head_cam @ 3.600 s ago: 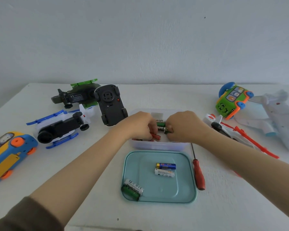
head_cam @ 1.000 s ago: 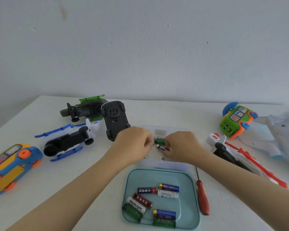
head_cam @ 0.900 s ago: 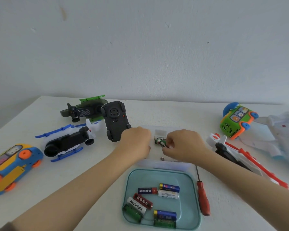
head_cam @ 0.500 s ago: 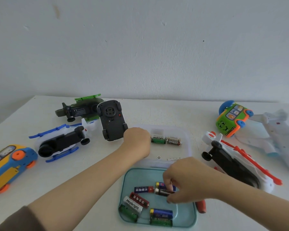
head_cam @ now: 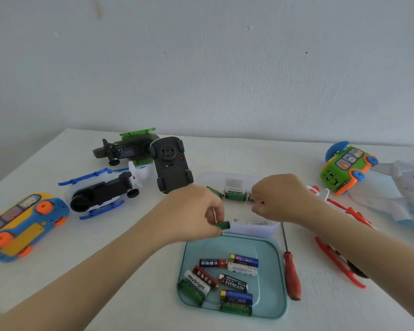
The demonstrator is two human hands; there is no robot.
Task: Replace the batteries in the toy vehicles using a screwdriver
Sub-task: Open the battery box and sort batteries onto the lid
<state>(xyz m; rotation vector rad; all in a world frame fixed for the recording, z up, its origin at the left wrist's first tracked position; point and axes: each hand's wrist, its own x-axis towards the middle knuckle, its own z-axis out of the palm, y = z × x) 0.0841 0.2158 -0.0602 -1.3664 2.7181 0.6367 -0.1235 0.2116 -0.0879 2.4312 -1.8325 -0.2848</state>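
While both hands work over the clear box (head_cam: 227,179) at mid-desk (head_cam: 225,154), I log what the head view gives me.

- The left hand (head_cam: 194,213) is curled, pinching a small green battery (head_cam: 224,225) between thumb and fingertips, just above the near rim of the box.
- The right hand (head_cam: 285,199) is curled down into the right end of the box, fingertips at a black-labelled battery (head_cam: 251,199). I cannot tell whether it is actually gripped.
- Inside the box, a Heybright cell (head_cam: 234,194) lies beside that black one. Another green cell (head_cam: 214,192) leans at the left end, and a small round silver piece (head_cam: 235,220) sits on the floor.
- Just in front of the box, a teal tray (head_cam: 274,254) holds a loose heap of batteries (head_cam: 233,281).
- The screwdriver (head_cam: 292,275), red-handled, lies on the desk just right of the tray, untouched, with its shaft pointing away from me.
- To the left are an upturned black car (head_cam: 171,163), a green helicopter (head_cam: 129,149), a blue-and-white helicopter (head_cam: 105,192) and a blue-and-yellow bus (head_cam: 22,225).
- To the right are a green bus (head_cam: 344,168), a white plane (head_cam: 406,192) and a red-and-white helicopter (head_cam: 339,263), partly under the right forearm.
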